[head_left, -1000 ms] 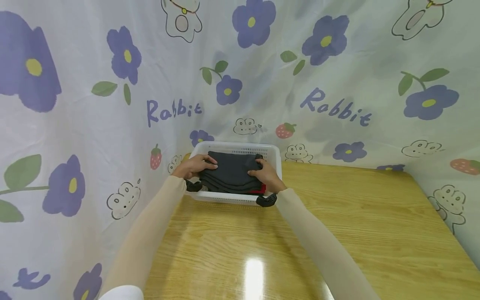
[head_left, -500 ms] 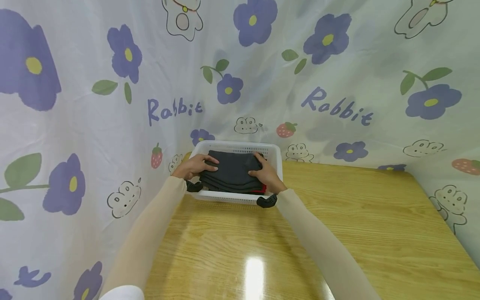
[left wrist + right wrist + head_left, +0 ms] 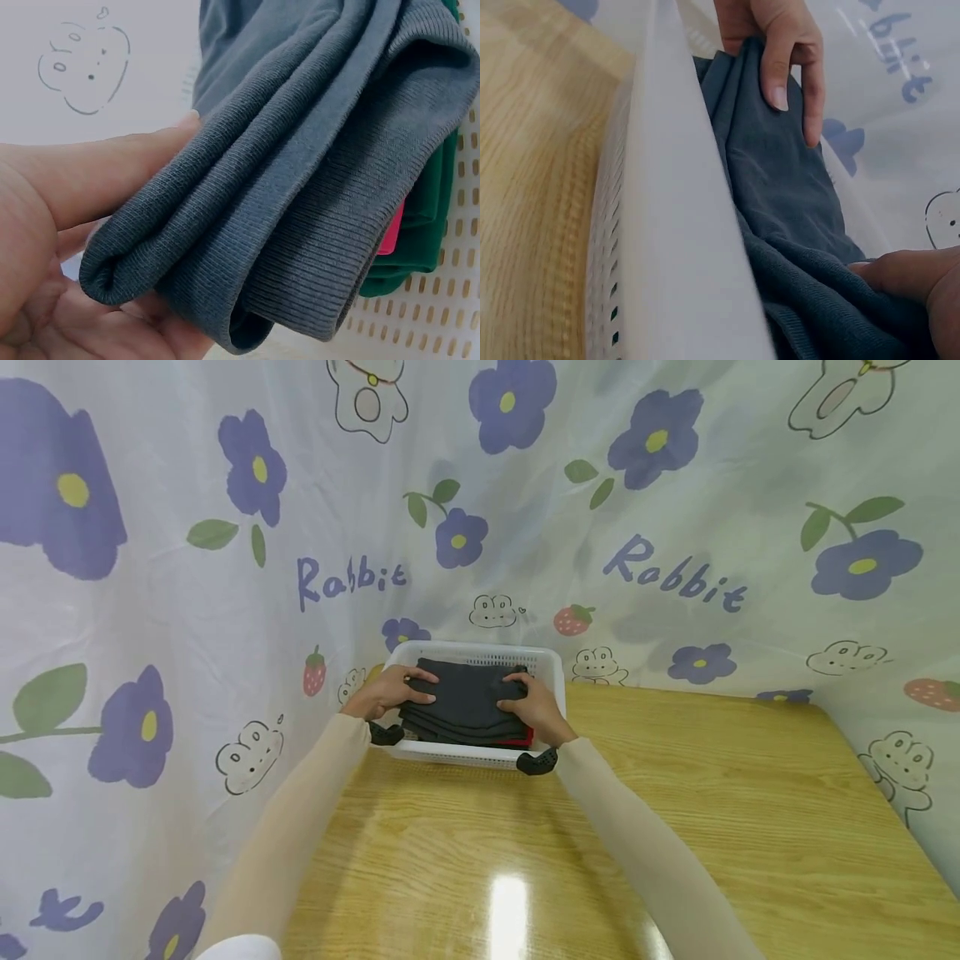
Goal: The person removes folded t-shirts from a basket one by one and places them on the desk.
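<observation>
A folded dark grey ribbed-cuff garment [image 3: 471,697] lies in layers on other clothes in a white plastic basket [image 3: 457,752]. My left hand [image 3: 387,691] grips its left end, the thumb on top and fingers underneath in the left wrist view, where several folds of the garment [image 3: 277,172] show. At the opposite end my right hand [image 3: 538,706] holds the garment between thumb and fingers. Its thumb [image 3: 900,274] presses on the cloth in the right wrist view; its other fingers are mostly hidden there. Below the garment, green cloth [image 3: 427,217] and a bit of red cloth [image 3: 521,740] show.
The basket stands on a wood-grain table [image 3: 712,793], close to a white curtain [image 3: 525,543] printed with flowers and rabbits. The curtain also runs along the left side. Black devices [image 3: 537,762] sit at both wrists near the basket's front rim.
The right hand's fingers have shifted slightly at the garment's far right corner. Both hands and the garment otherwise stay nearly in place.
</observation>
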### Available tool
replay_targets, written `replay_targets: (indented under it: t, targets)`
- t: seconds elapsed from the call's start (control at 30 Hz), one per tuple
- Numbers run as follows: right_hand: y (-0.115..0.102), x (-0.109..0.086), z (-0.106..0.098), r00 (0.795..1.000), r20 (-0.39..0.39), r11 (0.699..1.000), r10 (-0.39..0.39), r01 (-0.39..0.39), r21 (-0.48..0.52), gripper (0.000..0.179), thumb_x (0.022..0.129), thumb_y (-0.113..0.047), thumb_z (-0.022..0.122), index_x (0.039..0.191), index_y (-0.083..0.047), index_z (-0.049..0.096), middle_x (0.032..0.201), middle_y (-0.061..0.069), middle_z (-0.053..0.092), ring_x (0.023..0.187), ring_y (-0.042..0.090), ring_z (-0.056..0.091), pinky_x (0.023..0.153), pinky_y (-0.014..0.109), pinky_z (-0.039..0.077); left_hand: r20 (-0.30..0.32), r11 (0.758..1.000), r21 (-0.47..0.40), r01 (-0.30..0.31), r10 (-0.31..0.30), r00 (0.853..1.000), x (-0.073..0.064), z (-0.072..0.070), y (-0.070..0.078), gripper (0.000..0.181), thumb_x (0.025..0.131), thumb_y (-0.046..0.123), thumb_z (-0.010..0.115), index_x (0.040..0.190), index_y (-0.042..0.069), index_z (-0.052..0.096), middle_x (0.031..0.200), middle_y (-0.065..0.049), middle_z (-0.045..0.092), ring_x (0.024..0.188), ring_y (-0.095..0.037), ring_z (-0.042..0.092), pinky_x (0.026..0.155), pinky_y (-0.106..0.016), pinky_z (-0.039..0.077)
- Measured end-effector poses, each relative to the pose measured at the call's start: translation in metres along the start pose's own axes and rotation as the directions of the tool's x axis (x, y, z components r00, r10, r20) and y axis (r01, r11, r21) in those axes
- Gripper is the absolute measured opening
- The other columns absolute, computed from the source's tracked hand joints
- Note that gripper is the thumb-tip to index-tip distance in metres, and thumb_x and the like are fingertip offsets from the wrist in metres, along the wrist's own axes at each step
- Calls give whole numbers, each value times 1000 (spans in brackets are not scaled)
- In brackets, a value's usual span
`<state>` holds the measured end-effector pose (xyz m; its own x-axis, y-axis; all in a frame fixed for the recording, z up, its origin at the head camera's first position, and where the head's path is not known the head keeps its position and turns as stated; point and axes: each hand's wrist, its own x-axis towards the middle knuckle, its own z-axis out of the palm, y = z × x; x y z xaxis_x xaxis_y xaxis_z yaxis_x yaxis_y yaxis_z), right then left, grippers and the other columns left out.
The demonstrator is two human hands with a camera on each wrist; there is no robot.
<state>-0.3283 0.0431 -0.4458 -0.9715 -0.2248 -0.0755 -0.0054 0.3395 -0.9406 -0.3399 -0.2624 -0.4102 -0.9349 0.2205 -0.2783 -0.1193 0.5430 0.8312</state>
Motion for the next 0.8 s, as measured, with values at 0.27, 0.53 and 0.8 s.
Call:
replay_targets:
  t: [0.27,0.53,0.8]
  targets:
    - [-8,-8,-19,996,-6,996,-89,89,-26,46,95,-16,76,138,-19,60,162,11,34,144,36,39,112,54,39,-53,999,1,-41,41,998,-11,1,9,51,88,28,85,135,27,67,171,-3,13,144,-36,33,107,-58,37]
    - [-17,-21,-40,997,6,997,-80,80,-7,47,96,-19,76,140,-21,60,164,12,31,149,38,30,112,57,38,-49,997,-26,-70,69,996,-21,7,24,50,87,27,86,133,29,68,172,-2,10,155,-37,16,117,-61,29]
    - [-19,-34,-62,997,11,997,-81,81,-10,47,97,-22,75,140,-25,58,168,12,20,147,40,32,111,58,39,-10,983,-102,-151,151,989,-24,20,37,51,90,17,83,138,19,66,169,-6,18,153,-36,21,117,-57,32]
